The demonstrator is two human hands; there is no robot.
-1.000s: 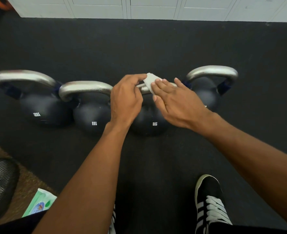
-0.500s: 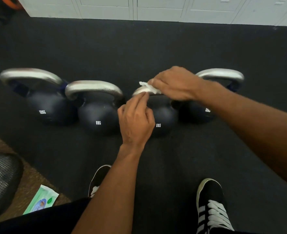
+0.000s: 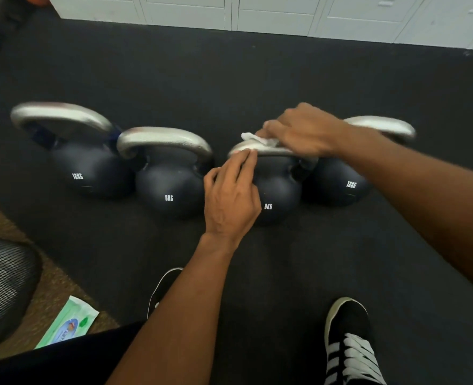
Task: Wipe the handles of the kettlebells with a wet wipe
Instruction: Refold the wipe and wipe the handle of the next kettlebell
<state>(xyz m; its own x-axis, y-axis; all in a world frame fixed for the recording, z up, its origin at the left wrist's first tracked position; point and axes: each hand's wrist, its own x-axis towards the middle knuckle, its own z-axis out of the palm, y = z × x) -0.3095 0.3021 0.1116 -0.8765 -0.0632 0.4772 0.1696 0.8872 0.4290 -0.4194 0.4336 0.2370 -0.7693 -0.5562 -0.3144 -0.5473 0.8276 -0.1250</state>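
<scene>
Nearest, at the near-left corner of the black floor mat (image 3: 257, 273), a green pack of wipes (image 3: 67, 326) lies flat on the brown carpet (image 3: 49, 287) just off the mat's edge; whether its flap is open, or how many wipes are left inside, I cannot tell from here. It is the only container about.

Further in, the left hand (image 3: 231, 195) reaches up to the third kettlebell (image 3: 274, 190), marked 8KG, its fingertips (image 3: 246, 157) pinched loosely against the left end of that bell's handle (image 3: 274, 151), steadying it. The right hand (image 3: 302, 129) lies over the same handle from behind, fingers curled down and pressing the wet wipe (image 3: 254, 138) onto the top of the bar.

The bells stand in a tight row towards the mat's far edge, touching or nearly so. The risk, I judge, is that the bunched wipe slides out from under the fingers, or covers only the top and leaves the underside unwiped. A hard sideways stroke may also rock the round bell into its 12KG neighbour (image 3: 338, 184), pinching the knuckles between handles.
</scene>
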